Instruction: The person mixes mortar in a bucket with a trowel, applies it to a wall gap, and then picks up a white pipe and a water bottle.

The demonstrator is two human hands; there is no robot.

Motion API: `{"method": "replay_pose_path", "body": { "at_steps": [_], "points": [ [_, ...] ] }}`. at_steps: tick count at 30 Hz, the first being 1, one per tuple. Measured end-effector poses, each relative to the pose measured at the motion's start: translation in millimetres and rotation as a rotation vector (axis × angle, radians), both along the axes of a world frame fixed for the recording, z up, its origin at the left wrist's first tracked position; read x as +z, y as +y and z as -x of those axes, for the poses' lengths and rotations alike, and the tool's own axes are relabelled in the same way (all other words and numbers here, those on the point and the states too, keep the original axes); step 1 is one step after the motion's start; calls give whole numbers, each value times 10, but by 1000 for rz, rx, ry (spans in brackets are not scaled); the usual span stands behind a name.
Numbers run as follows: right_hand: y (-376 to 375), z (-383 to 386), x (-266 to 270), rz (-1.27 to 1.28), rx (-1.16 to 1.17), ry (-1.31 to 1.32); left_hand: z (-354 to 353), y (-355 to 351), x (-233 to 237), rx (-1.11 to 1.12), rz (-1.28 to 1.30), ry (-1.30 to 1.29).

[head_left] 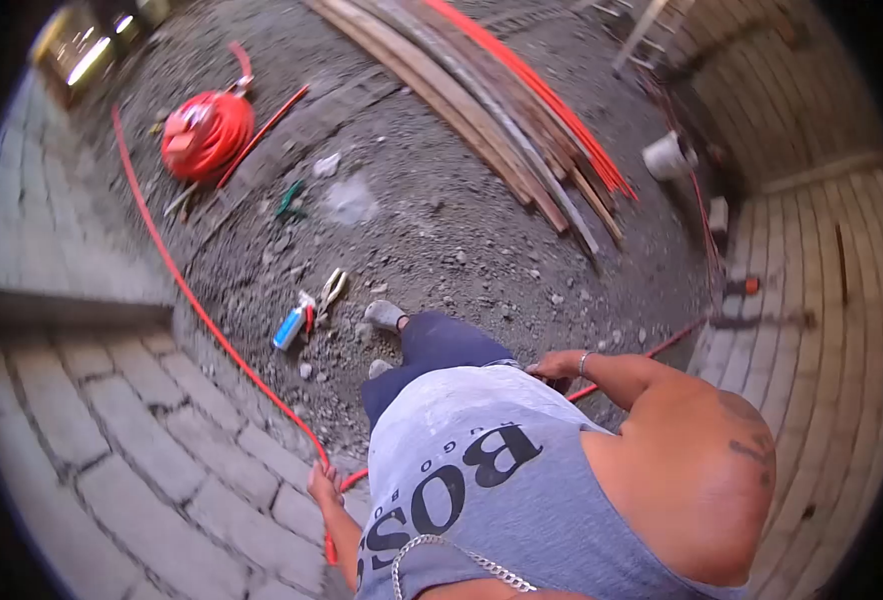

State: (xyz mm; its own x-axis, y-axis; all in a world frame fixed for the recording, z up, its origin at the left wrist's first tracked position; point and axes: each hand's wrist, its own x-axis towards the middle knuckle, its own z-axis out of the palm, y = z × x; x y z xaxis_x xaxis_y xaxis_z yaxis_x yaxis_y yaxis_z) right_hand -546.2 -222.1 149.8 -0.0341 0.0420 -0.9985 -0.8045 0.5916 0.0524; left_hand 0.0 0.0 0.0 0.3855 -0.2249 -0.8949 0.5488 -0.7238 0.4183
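The left hand (324,485) is clenched around a thin red pipe (197,300), gripping it low beside the hip, against the brick paving (112,470). From that grip the pipe climbs in a long curve across the gravel floor (432,220) towards the red coil (207,132), passing just on the paving side of the coil and ending a little beyond it. A short length also hangs below the fist. Another stretch of red pipe shows on the side of the body far from the coil, running under the forearm of the right hand (554,365) and out towards the brick wall. The right hand sits at the waist with its fingers curled, a bracelet on the wrist. The grey shirt hides part of it, so I cannot tell whether it clasps the pipe or only rests beside it. Between the coil and the person's grey shoe (384,314) lie a blue can (290,327) and a pair of pliers (332,288), close together on the gravel. Well apart from the coil, long timber planks (482,110) lie stacked with red pipes on top, and a white bucket (668,155) stands beyond them.
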Motion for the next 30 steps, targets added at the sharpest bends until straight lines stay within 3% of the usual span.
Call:
{"method": "replay_pose_path", "body": {
  "at_steps": [2, 3, 5, 6, 9, 11, 13, 15, 17, 19, 20, 21, 23, 24, 25, 26, 27, 28, 29, 30],
  "points": [
    [322, -155, -382, 147, 175, 47, -572, -243, 80, 12, -10, -50],
    [640, 748, 133, 140, 138, 156, 397, -162, 18, -32, -5, 55],
    [863, 550, 137, 328, 135, 72, 103, -340, 211, -116, -63, 26],
    [813, 363, 235, 157, -338, 106, 32, -533, 209, -159, -37, 13],
    [954, 350, 107, 173, -512, 148, 117, -1009, 243, -247, -118, -8],
    [965, 404, 261, 133, -558, 191, 207, -1324, 308, -377, -17, -36],
    [1076, 657, 26, 305, -118, 141, 340, -1716, 300, -402, 24, -39],
    [1060, 816, -268, 386, -112, 96, 563, -2175, 432, -479, 31, -107],
    [793, 904, -296, 455, 240, -48, 844, -2634, 446, -509, 75, -140],
    [518, 1111, -76, 485, 114, 5, 1158, -3091, 411, -651, 70, -101],
    [535, 1294, -238, 556, 52, 74, 1140, -3212, 215, -1161, 365, -309],
    [543, 1463, -453, 620, -6, 140, 1365, -3388, 233, -1183, 363, -309],
    [473, 1893, -743, 708, 52, 96, 1999, -3772, 312, -702, 193, -161],
    [749, 2107, -1309, 697, 32, 102, 2351, -3942, 585, -802, 202, -116],
    [759, 2227, -1891, 714, -197, -75, 2442, -3949, 866, -829, 190, -115],
    [764, 2368, -2415, 739, -423, -236, 2604, -4008, 1109, -1349, 282, -361],
    [720, 3033, -2767, 806, -617, -359, 3044, -4245, 1068, -1831, 452, -614],
    [231, 2799, -1472, 1167, 121, 215, 2529, -4368, -320, -2076, 591, -1167],
    [46, 3113, -1157, 1232, -400, 155, 2942, -4563, -220, -2033, 1046, -1038],
    [3, 3129, -1164, 1255, -951, -2, 3555, -4927, -257, -1981, 1166, -1024]
  ]
}}
